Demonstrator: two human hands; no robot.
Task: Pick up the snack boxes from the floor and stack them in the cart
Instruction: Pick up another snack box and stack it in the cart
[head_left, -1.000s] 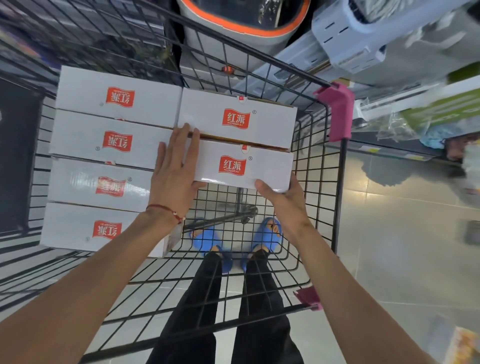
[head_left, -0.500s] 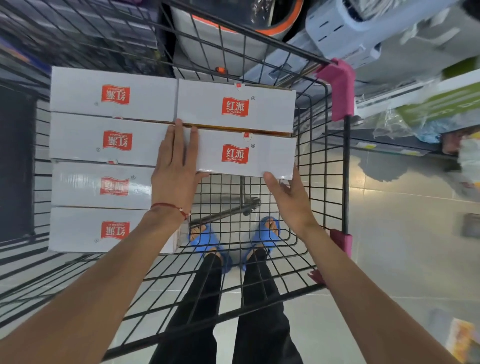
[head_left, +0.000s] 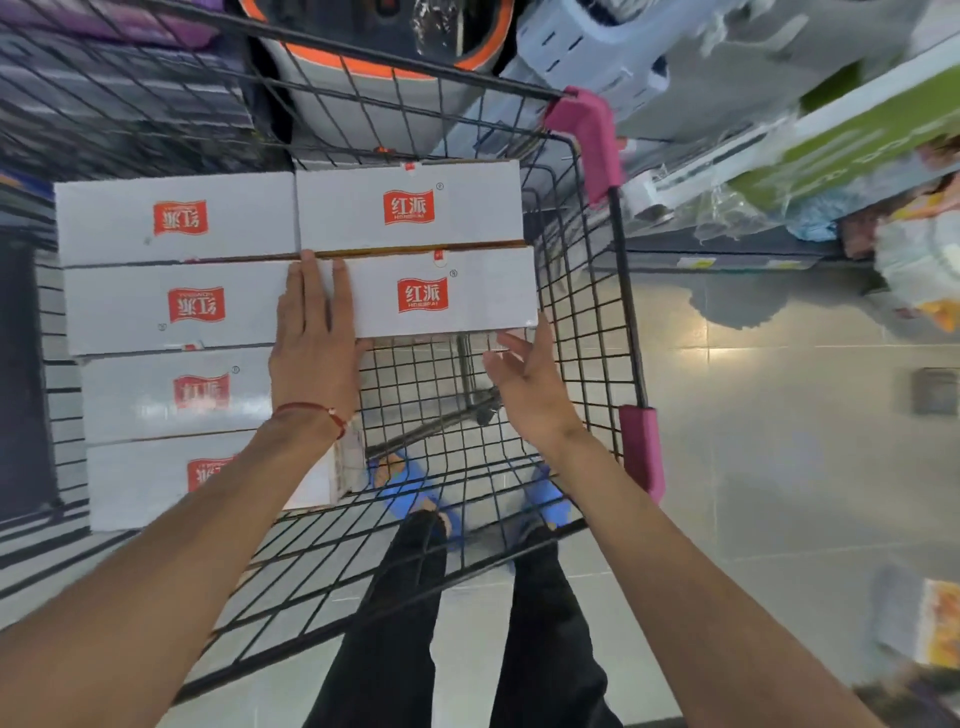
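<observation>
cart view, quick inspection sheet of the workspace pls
surface: black wire cart, floor tiles visible through its mesh
job's things: six white snack boxes with red logos, four in the left column, two in the right; newest box near right
clutter: nothing seen in the cart besides boxes
hands: left hand flat on the boxes; right hand open, by the newest box's near edge
cables: nothing seen
surroundings: grey tiled floor, blurred shelves of goods

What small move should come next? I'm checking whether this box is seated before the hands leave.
Probably lift both hands away. The white snack box with the red logo already lies level, flush beside its neighbours in the black wire cart. The left hand lies flat across its seam, and the right hand is open at its near edge, gripping nothing. The right column has bare mesh for more boxes.
</observation>
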